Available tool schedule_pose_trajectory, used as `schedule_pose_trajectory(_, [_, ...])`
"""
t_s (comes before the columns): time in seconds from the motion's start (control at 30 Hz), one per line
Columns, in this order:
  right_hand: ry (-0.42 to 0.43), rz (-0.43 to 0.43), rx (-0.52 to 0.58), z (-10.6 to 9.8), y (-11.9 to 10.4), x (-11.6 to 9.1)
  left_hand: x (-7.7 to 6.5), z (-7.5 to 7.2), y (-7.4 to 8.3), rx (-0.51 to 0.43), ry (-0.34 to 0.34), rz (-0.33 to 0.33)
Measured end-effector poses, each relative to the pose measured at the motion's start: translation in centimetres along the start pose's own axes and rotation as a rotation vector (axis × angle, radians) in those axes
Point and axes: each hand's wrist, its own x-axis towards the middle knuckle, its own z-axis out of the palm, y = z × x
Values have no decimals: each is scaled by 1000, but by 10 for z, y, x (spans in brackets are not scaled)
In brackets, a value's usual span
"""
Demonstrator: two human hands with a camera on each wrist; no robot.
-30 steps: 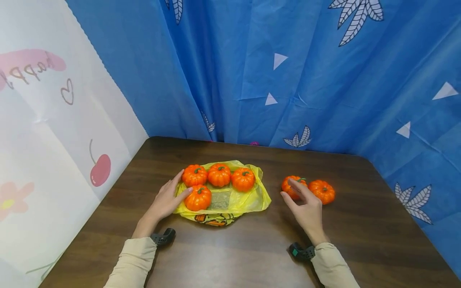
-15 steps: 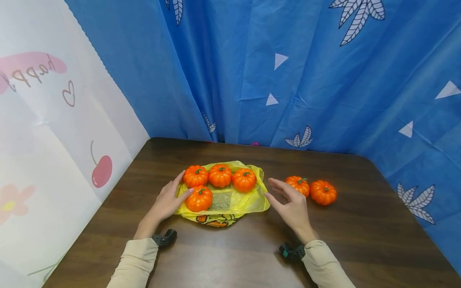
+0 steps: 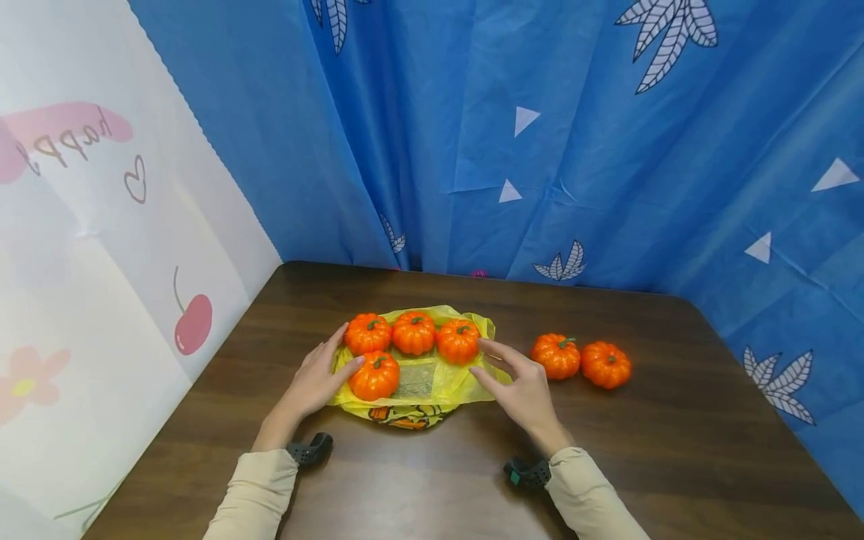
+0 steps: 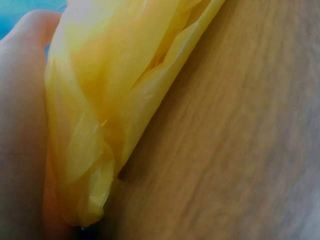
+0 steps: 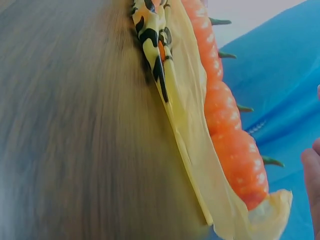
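Note:
A yellow plastic bag lies spread on the table with its mouth wide, several small orange pumpkins inside. My left hand rests along the bag's left edge, fingers fairly straight, thumb at the near-left pumpkin. In the left wrist view, the hand lies against crumpled yellow plastic. My right hand hovers over the bag's right side with fingers parted and nothing held, close to the right pumpkin. Only its fingertips enter the right wrist view.
Two more pumpkins sit side by side on the dark wooden table, right of the right hand. A blue curtain hangs behind the table, and a white printed sheet covers the left side.
My right hand has moved left, from the two loose pumpkins to the bag's right side. The left hand has stayed at the bag's left edge.

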Motion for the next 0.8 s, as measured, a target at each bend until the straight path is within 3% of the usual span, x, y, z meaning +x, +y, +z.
schedule_pose_trajectory(0.3, [-6,111,-44,14,7,4,-1,3,-1,-5,9,13])
schedule_pose_trajectory(0.8, [-3,286,-131,20,24,8,-1,2,1,-16,19,19])
